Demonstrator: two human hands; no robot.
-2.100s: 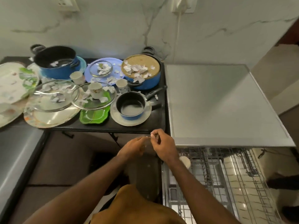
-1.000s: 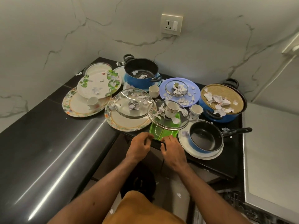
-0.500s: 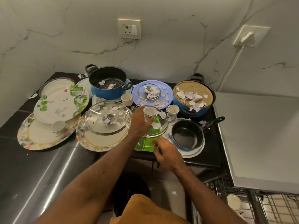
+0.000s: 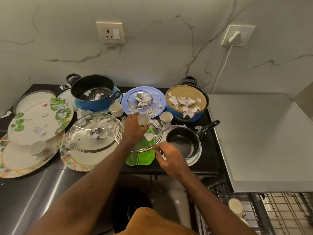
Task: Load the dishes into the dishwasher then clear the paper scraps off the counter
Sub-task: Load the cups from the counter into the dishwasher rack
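Over the glass lid [image 4: 152, 143], the left hand [image 4: 133, 130] grips a small cup [image 4: 143, 119]; the right hand [image 4: 171, 158] curls at the lid's near rim, its hold unclear. Loosely perched on the green plate [image 4: 142, 158] beneath, the lid could slide if knocked, scattering its paper scraps [image 4: 149, 136].

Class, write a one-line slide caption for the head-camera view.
Left hand grips a white cup over the glass lid on a green plate; right hand hovers at the lid's rim.
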